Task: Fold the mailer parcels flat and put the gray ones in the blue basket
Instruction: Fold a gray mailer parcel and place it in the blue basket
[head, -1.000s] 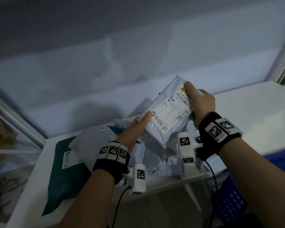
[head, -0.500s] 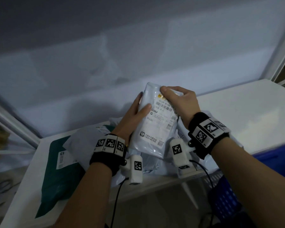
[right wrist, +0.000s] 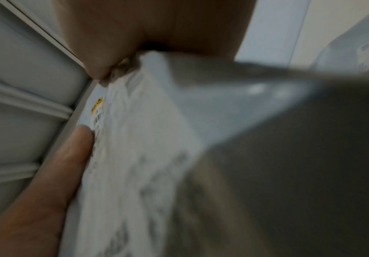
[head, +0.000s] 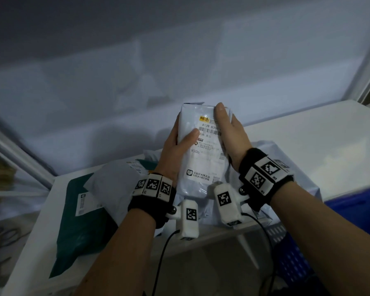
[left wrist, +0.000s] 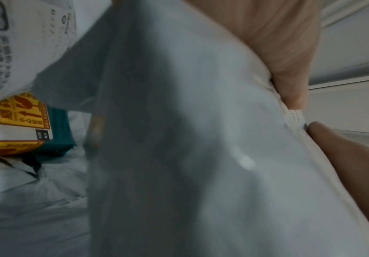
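At the bottom of the head view, two forearms reach up from the lower corners, each with a black wrist strap carrying white blocks printed with black square markers and a white camera pod on a thin black cable.

Just beyond them, in the middle of the frame, both hands hold a gray mailer parcel (head: 202,150) upright above the table (head: 308,133). It is a smooth, slightly glossy plastic pouch, narrow and rectangular, folded in along its sides. A white shipping label with a barcode, small print and a yellow patch at its upper corner covers most of the facing side. The left hand (head: 175,150) wraps the left edge, thumb pressed on the label and fingers behind. The right hand (head: 229,137) clasps the right edge, thumb on the front near the top. In the left wrist view the pale film looks soft and creased; the right wrist view is blurred.

Under the parcel, a heap of crumpled gray mailers (head: 263,159) lies on the smooth white table. At lower left lies a flat dark green mailer (head: 81,227) with a small white label, partly covered by another gray mailer (head: 113,184).

At the lower right edge stands the blue basket (head: 355,212), rigid plastic with perforated walls.

Farthest back, a pale, faintly wrinkled sheet fills the upper frame.
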### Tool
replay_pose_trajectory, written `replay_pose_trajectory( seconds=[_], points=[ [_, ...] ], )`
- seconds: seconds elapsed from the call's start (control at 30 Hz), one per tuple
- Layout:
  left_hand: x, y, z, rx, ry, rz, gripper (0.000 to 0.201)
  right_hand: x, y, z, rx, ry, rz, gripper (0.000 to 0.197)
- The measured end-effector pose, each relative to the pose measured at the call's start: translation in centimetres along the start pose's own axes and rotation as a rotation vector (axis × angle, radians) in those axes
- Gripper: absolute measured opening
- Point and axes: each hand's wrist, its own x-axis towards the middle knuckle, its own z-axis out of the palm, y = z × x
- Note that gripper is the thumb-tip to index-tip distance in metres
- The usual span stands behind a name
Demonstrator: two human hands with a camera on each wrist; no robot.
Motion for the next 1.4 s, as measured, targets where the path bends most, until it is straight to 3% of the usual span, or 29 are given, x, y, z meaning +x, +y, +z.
replay_pose_trajectory(
  seconds=[0.17, 0.33, 0.5, 0.73, 0.8, 0.9, 1.07, 1.23, 1.4],
  points=[
    [0.3, 0.2, -0.3, -0.054, 0.126, 0.001, 0.055, -0.6, -0.6, 0.4, -0.072, -0.077, 0.001, 0.093],
    [0.6, 0.1, -0.4, -0.082, 0.160, 0.025, 0.055, -0.6, -0.1, 0.4, -0.005, -0.153, 0.051, 0.093],
    [0.8, 0.1, -0.5, -0.134, 0.203, 0.078, 0.046, -0.2, 1.7, 1.2, -0.038, -0.174, 0.085, 0.103],
    [0.9, 0.7, -0.5, -0.159, 0.274, 0.153, 0.053, -0.7, 2.7, 1.5, -0.005, -0.232, 0.144, 0.105],
    [0.9, 0.9, -0.7, -0.182, 0.312, 0.173, 0.050, -2.0, 1.7, 1.5, -0.054, -0.245, 0.113, 0.095],
    [1.0, 0.8, -0.9, -0.203, 0.340, 0.212, 0.053, -2.4, 1.5, 0.9, -0.095, -0.253, 0.072, 0.062],
    [1.1, 0.7, -0.8, -0.206, 0.390, 0.223, 0.049, -2.2, 1.9, 1.3, -0.097, -0.200, 0.094, 0.074],
    [1.4, 0.4, -0.7, -0.227, 0.414, 0.233, 0.048, -2.2, 2.1, 1.3, 0.030, -0.115, 0.136, 0.052],
    [1.6, 0.5, -1.2, -0.325, 0.458, 0.249, 0.049, -1.9, 2.2, 1.4, 0.195, -0.139, 0.176, 0.046]
  ],
)
